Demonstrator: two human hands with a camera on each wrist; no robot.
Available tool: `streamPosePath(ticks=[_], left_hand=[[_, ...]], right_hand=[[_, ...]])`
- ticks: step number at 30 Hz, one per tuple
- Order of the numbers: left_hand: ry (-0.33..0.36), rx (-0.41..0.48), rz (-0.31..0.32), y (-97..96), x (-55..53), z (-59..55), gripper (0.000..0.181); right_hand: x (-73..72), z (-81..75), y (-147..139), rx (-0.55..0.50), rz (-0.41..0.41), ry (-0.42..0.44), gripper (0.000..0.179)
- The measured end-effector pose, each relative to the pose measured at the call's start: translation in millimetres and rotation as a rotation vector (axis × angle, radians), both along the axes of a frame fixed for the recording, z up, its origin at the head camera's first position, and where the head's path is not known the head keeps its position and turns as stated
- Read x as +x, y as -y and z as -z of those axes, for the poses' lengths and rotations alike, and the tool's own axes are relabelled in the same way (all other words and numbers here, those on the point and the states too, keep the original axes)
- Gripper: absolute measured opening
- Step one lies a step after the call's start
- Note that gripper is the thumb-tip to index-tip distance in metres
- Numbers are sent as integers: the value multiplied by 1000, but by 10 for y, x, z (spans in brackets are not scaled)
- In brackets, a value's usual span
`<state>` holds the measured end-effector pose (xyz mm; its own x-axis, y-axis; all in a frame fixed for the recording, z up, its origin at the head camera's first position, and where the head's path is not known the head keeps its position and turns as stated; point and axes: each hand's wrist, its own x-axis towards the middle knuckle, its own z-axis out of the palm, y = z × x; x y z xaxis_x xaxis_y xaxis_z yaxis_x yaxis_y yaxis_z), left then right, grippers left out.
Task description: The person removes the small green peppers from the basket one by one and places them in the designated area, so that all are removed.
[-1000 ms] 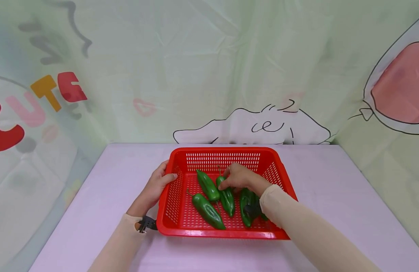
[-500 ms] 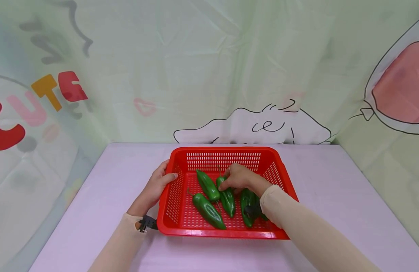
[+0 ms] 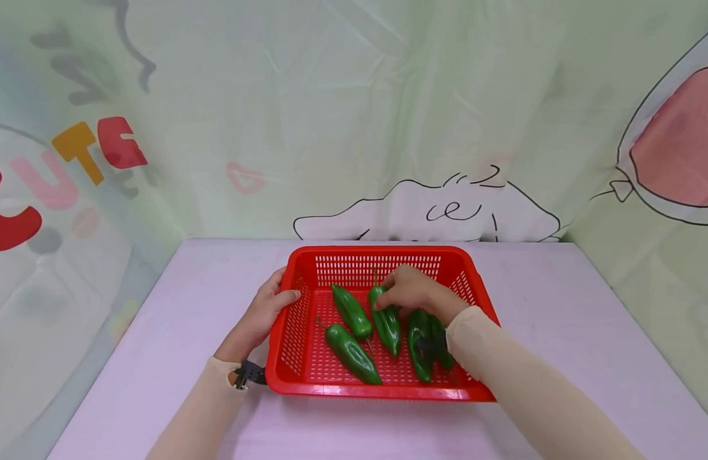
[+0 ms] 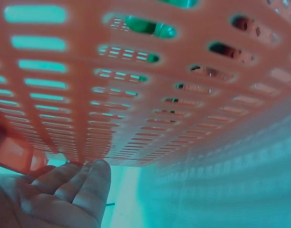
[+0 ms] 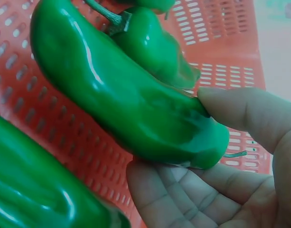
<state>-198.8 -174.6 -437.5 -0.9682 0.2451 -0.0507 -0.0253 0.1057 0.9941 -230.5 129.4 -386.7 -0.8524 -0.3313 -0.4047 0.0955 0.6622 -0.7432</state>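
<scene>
Midway between the table's point(image 3: 561, 306) side edges, a red basket point(image 3: 383, 389) holds the green pepper point(image 3: 388, 332) that the right hand point(image 3: 408, 291) pinches near its stem; the left hand point(image 3: 268, 308) grips the left rim. Two peppers point(image 3: 351, 353) lie left; a sleeve point(image 3: 532, 383) (dark strap point(image 3: 431, 347) too) partly hides more peppers point(image 3: 417, 332) toward the basket's near right corner.

Basket point(image 3: 383, 391) on table point(image 3: 561, 313); peppers point(image 3: 352, 353) in it; left hand point(image 3: 266, 312) at its left side.

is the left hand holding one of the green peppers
No, the left hand grips the side of the red basket, its thumb over the rim.
</scene>
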Motion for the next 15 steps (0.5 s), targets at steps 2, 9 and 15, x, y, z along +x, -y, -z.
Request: streamPosePath(ticks=[2,9,15], left_hand=[[0,-6,0,-1,-3,2,64],[2,-1,1,-5,-1,-4,64],[5,7,6,-1,-1,3,63]], right_hand=[[-4,-23,-16,-13,5,9,21],[-38,-124,-91,-41,19,-7,25],[-34,-255,-150,-53,39,1,41]])
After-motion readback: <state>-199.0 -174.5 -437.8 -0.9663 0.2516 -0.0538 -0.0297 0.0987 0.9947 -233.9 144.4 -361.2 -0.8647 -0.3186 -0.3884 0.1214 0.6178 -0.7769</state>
